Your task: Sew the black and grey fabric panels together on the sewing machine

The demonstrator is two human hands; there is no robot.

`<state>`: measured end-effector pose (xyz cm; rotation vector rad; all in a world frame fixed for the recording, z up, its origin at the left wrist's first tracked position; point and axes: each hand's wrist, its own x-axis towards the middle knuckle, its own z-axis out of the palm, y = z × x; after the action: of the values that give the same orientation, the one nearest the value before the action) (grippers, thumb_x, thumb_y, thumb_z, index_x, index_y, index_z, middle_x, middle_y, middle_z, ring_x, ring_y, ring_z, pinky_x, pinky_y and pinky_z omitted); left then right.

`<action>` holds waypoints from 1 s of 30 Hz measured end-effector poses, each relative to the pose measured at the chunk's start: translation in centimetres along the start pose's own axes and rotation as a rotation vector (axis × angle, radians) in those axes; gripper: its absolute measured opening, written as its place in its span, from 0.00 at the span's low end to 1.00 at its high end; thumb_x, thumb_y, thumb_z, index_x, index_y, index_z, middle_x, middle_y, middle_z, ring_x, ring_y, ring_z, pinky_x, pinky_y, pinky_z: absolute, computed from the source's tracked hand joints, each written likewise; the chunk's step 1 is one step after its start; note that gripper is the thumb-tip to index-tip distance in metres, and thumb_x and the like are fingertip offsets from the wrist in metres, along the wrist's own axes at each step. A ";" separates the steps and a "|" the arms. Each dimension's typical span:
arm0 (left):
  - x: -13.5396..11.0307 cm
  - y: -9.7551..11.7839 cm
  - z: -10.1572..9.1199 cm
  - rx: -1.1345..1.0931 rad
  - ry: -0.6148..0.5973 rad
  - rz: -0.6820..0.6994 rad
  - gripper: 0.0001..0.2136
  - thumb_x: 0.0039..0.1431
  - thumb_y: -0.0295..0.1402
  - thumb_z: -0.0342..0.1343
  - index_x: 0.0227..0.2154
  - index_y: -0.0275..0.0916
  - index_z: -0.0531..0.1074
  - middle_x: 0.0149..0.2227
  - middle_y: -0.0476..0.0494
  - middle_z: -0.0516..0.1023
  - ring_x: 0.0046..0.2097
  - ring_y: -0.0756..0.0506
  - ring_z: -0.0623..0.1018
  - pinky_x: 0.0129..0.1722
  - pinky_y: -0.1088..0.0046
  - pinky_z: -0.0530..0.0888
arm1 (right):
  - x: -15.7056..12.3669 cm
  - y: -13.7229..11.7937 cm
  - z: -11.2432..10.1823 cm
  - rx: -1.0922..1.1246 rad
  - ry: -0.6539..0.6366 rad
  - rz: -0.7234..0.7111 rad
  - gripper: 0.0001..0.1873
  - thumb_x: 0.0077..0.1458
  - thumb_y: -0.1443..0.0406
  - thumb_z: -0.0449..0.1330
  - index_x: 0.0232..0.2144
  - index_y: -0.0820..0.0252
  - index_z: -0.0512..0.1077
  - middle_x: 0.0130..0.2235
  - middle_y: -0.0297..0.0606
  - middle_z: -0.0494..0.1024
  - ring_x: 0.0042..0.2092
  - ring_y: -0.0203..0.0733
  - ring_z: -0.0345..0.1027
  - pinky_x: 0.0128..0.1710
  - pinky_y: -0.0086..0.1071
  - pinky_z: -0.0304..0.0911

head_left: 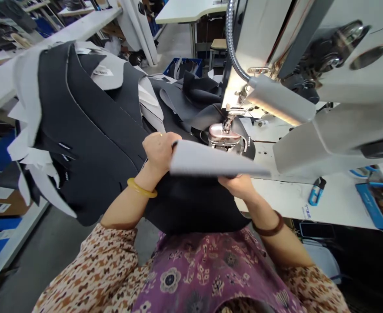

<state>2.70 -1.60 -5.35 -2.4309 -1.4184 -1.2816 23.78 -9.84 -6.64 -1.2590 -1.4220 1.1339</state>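
In the middle of the head view I hold up a panel of sheet material, its light grey side (211, 160) showing, blurred by motion. My left hand (160, 150) is closed round its left end. My right hand (240, 187) grips its lower right edge, fingers partly hidden beneath. Below both hands, black fabric (198, 206) hangs over my lap; whether it is the same piece I cannot tell. Just beyond the panel stands the lit needle and presser foot area (225, 132) of a sewing machine (302, 130), with more black material beside it.
Stacked black panels (90, 130) with pale backing lie to the left. A blue-handled cutter (317, 191) rests on the white machine table (285, 198). A blue box (372, 204) of small items stands at the right. The lamp (282, 100) hangs over the machine bed.
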 end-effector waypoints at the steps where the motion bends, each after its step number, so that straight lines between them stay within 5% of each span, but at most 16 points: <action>1: 0.1 0.4 0.7 -0.024 0.032 -0.004 0.28 0.57 0.58 0.39 0.18 0.40 0.64 0.15 0.51 0.58 0.19 0.52 0.59 0.24 0.72 0.57 | 0.0 -0.2 -0.7 0.084 -0.091 0.150 0.08 0.31 0.66 0.55 0.21 0.61 0.64 0.21 0.32 0.65 0.24 0.35 0.59 0.23 0.30 0.58; 3: 0.0 1.3 2.3 -0.112 0.092 -0.057 0.28 0.59 0.57 0.38 0.16 0.39 0.60 0.14 0.54 0.52 0.18 0.54 0.56 0.22 0.74 0.56 | 0.8 -0.6 -2.3 0.263 -0.162 0.342 0.16 0.25 0.69 0.55 0.25 0.61 0.66 0.22 0.30 0.66 0.24 0.34 0.59 0.21 0.27 0.55; 5: -0.5 2.2 4.4 -0.221 0.121 -0.168 0.27 0.60 0.55 0.38 0.14 0.39 0.55 0.14 0.55 0.49 0.18 0.55 0.52 0.20 0.75 0.55 | 2.2 -0.8 -3.7 0.385 -0.076 0.407 0.20 0.23 0.70 0.55 0.29 0.61 0.67 0.23 0.29 0.68 0.25 0.33 0.60 0.21 0.25 0.55; 8: -1.2 2.7 7.2 -0.334 0.096 -0.345 0.27 0.60 0.54 0.41 0.13 0.40 0.49 0.14 0.56 0.47 0.19 0.55 0.50 0.20 0.75 0.55 | 4.4 -1.0 -4.6 0.450 0.002 0.461 0.15 0.25 0.69 0.60 0.25 0.61 0.69 0.22 0.29 0.69 0.24 0.33 0.61 0.24 0.26 0.60; 16: -1.2 0.1 9.7 -0.372 -0.055 -0.442 0.23 0.61 0.46 0.45 0.15 0.39 0.51 0.16 0.55 0.51 0.20 0.55 0.54 0.22 0.77 0.58 | 5.9 0.2 -3.6 0.258 0.121 0.419 0.23 0.28 0.63 0.69 0.34 0.62 0.74 0.34 0.35 0.76 0.34 0.37 0.69 0.40 0.32 0.66; 18: -1.5 -0.4 9.5 -0.268 0.016 -0.364 0.21 0.60 0.48 0.45 0.19 0.38 0.61 0.19 0.53 0.61 0.23 0.53 0.63 0.27 0.77 0.65 | 6.1 0.6 -3.4 0.225 0.146 0.387 0.26 0.28 0.63 0.68 0.36 0.62 0.73 0.35 0.34 0.76 0.35 0.37 0.68 0.40 0.31 0.65; 20: -1.7 -0.6 9.1 -0.147 0.072 -0.123 0.21 0.56 0.53 0.48 0.31 0.37 0.69 0.30 0.44 0.73 0.34 0.47 0.74 0.40 0.70 0.70 | 6.2 0.8 -3.3 0.208 0.150 0.378 0.26 0.29 0.63 0.67 0.37 0.63 0.73 0.35 0.35 0.75 0.34 0.37 0.67 0.39 0.32 0.65; 23: -1.6 -0.2 8.6 -0.032 -0.062 0.418 0.30 0.50 0.58 0.52 0.46 0.39 0.68 0.47 0.36 0.74 0.52 0.39 0.72 0.57 0.55 0.61 | 6.6 0.9 -3.1 0.139 0.154 0.319 0.22 0.31 0.61 0.66 0.33 0.64 0.72 0.33 0.35 0.74 0.33 0.36 0.66 0.37 0.32 0.64; 25: -1.4 0.3 8.8 -0.010 -0.141 0.630 0.29 0.53 0.55 0.51 0.51 0.40 0.66 0.51 0.35 0.73 0.55 0.38 0.70 0.59 0.51 0.57 | 6.7 0.8 -3.1 0.063 0.170 0.285 0.20 0.31 0.60 0.65 0.30 0.64 0.71 0.31 0.34 0.73 0.31 0.36 0.64 0.36 0.32 0.64; 30: -1.3 0.9 10.4 0.018 -0.134 0.577 0.26 0.58 0.49 0.49 0.55 0.40 0.64 0.52 0.33 0.72 0.57 0.37 0.69 0.58 0.51 0.59 | 6.2 0.2 -3.5 -0.333 0.275 0.168 0.14 0.36 0.59 0.62 0.25 0.61 0.65 0.27 0.33 0.71 0.29 0.35 0.62 0.32 0.31 0.59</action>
<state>9.58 1.36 -12.74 -2.6594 -0.6444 -0.9745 26.78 -3.45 -5.91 -1.7254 -1.3494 0.8103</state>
